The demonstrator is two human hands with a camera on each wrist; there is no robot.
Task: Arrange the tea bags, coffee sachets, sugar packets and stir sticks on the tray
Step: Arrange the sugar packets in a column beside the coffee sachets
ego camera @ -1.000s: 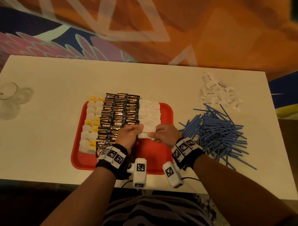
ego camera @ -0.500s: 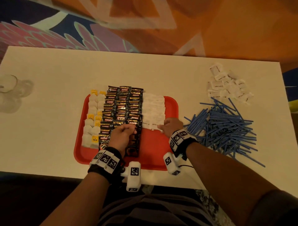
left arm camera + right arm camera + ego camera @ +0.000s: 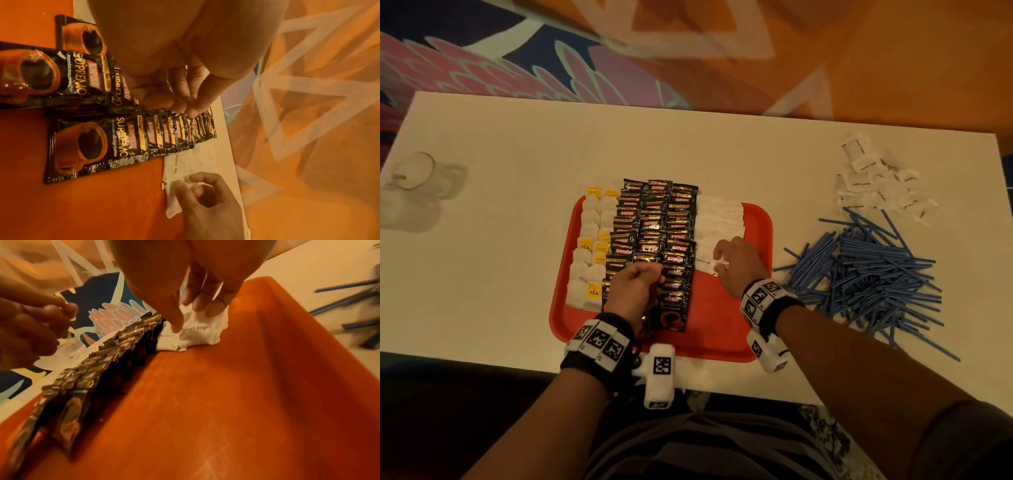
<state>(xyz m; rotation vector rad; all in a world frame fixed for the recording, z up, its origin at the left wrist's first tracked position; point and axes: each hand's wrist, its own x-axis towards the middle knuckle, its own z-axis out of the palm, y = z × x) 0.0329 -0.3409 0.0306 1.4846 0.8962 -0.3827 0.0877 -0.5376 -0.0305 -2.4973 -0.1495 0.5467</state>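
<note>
Tabletop (image 3: 517, 164): white, carrying the red tray (image 3: 756, 240); a clear glass (image 3: 412, 174) stands far left.
Stir sticks (image 3: 866, 274): a loose blue heap on the tabletop right of the tray, none on it yet.
Coffee sachets (image 3: 654, 233): black Kopiko sachets shingled in columns mid-tray.
Tea bags (image 3: 590, 246): a column along the tray's left side.
Sugar packets (image 3: 719, 219): a white row right of the coffee; more lie loose (image 3: 876, 181) at the far right of the tabletop.
Right hand (image 3: 736, 263): grip on the nearest brown sugar packet (image 3: 197, 332), fingertips (image 3: 211, 308) curled onto its crumpled paper.
Left hand (image 3: 635, 287): grip clenched, loosely curled over the coffee columns, grasping nothing visible.
Doing it well: probably press the packet flat and tuck its edge against the coffee column, overlapping the row evenly.
Change: a second ago both hands held the packet together; now the left has drawn back over the coffee, leaving the right alone on it.
</note>
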